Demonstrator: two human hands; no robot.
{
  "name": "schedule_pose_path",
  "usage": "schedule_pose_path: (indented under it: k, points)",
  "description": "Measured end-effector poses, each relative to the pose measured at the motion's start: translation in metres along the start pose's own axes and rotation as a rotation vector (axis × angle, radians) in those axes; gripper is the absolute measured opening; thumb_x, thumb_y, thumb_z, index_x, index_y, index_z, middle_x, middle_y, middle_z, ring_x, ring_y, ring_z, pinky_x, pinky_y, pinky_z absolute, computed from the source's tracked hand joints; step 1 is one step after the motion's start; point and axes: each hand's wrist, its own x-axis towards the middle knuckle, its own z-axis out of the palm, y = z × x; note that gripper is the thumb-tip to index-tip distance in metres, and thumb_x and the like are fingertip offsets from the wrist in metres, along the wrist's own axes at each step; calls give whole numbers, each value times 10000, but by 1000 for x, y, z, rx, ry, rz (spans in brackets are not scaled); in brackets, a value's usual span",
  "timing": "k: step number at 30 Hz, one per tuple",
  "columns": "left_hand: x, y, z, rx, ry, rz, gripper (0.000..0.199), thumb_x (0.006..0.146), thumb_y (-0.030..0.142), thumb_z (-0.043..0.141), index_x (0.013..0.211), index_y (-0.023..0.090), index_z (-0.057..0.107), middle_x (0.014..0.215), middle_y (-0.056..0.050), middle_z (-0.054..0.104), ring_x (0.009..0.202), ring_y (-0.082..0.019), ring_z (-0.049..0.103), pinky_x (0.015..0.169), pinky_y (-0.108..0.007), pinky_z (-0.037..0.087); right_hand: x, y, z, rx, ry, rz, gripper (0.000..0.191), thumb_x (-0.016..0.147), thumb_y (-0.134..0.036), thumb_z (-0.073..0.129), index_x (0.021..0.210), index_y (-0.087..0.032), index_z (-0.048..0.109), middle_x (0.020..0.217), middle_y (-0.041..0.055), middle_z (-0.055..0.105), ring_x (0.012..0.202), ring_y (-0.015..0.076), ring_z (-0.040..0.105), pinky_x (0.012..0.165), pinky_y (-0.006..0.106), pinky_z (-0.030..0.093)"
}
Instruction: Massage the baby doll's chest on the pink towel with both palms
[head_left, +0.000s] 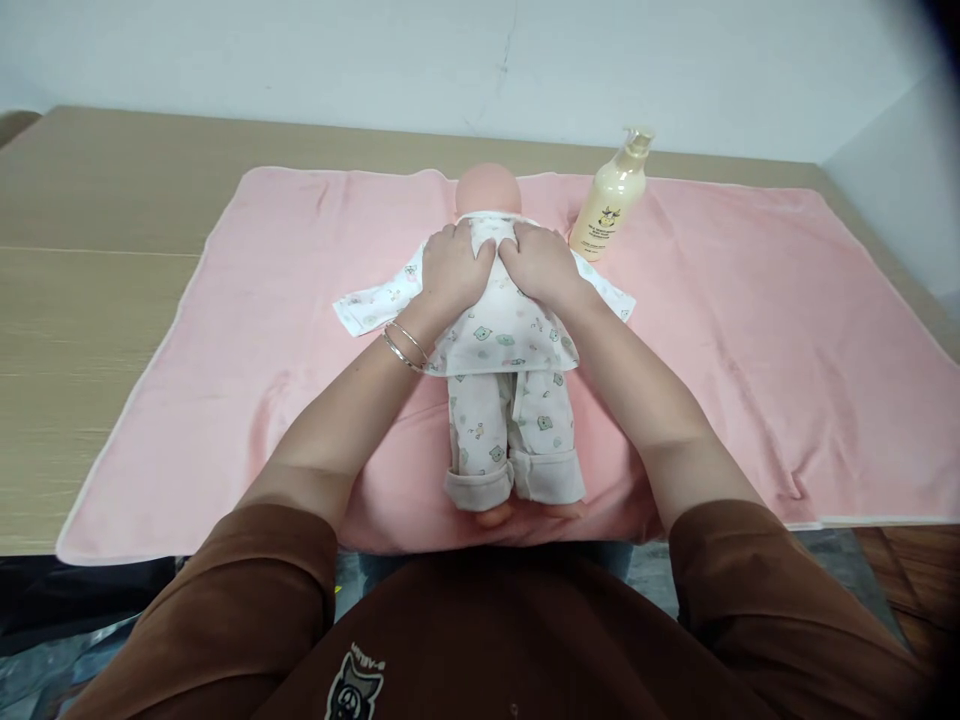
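Doll | bald head, white printed shirt, cuffed trousers | left hand, right hand on shirt; grip: can't tell

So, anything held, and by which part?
Left hand and right hand lie on the bald doll in white printed clothes, at its upper torso; any actual grip can't be told.

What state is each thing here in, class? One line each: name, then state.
Pink blanket: spread out, creased in places
Doll: lying down, face not visible
White printed top: on the doll, sleeves spread outward
Trousers: on the doll, cuffs turned up
Pump bottle: standing, pump attached
Left hand: resting on the top
Right hand: resting on the top
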Motion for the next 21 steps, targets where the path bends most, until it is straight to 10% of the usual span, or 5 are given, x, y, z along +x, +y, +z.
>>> schedule_pose_path:
  k: [7,10,15,21]
  points:
    - [1,-18,5,-201,91,87,822,939,693,643,1559,176,491,1575,-213,601,1572,-419,471,1400,-555,271,-7,-10,-5,49,114,5,695,1029,-310,398,1698,-147,311,1746,195,384,1633,424,359,1336,735,269]
    - [1,-27,11,-289,136,103,763,975,696,587,1551,203,493,1614,-180,578,1576,-377,486,1393,-513,309,-12,-20,-9,22,185,-29,649,1043,-306,386,1672,-146,368,1732,175,411,1707,375,211,1401,692,163]
    - [0,-36,18,-358,175,81,618,1038,550,527,1554,212,487,1504,-153,665,1505,-326,577,1357,-499,381,-11,-21,5,42,95,-143,488,1014,-209,385,1406,-114,661,1648,168,546,1612,344,436,1399,614,276]
    - [-3,-28,16,-339,188,45,509,1029,382,566,1488,161,566,1515,-172,661,1461,-325,616,1329,-486,426,-10,-14,16,98,236,-175,521,1032,-221,406,1512,-167,600,1704,97,492,1666,296,355,1406,560,304]
